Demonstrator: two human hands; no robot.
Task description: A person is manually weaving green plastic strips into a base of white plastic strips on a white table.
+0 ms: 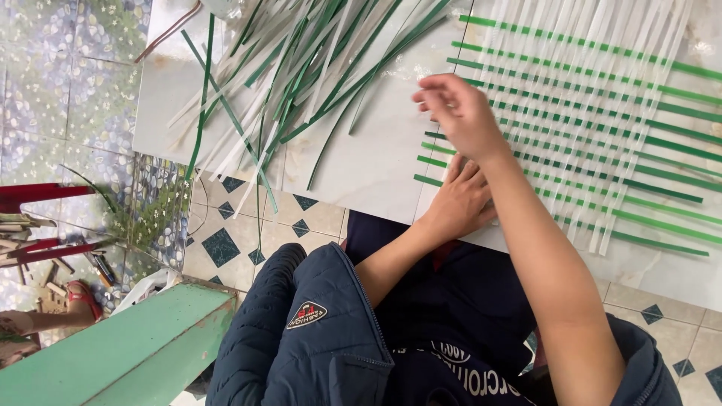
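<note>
**Thin strips, flat weave: light stuff that wants pinning down**

Going left to right, the loose pile of strips [301,68] comes first — green and white bands fanned over the pale slab [368,165], some ends hanging off its near edge. They look thin, light and springy, probably smooth plastic or split leaf, so likely slippery and quick to slide out of line. A single one is best pinched near its end and guided flat, not bent sharply.

Next, the left hand [455,203] lies flat, fingers together, pressing on the near corner of the woven mat [594,128]; it grasps nothing, only holds the work down. Just above it the right hand [460,113] hovers over the mat's left edge with fingers loosely curled. Whether a strip sits between the fingertips cannot be told; the hand is slightly blurred.

The mat itself spreads to the right on the slab — white strips running up and down, green ones crossing them in an over-under check, free ends sticking out on all sides. Unfastened like that, it would shift easily.
</note>
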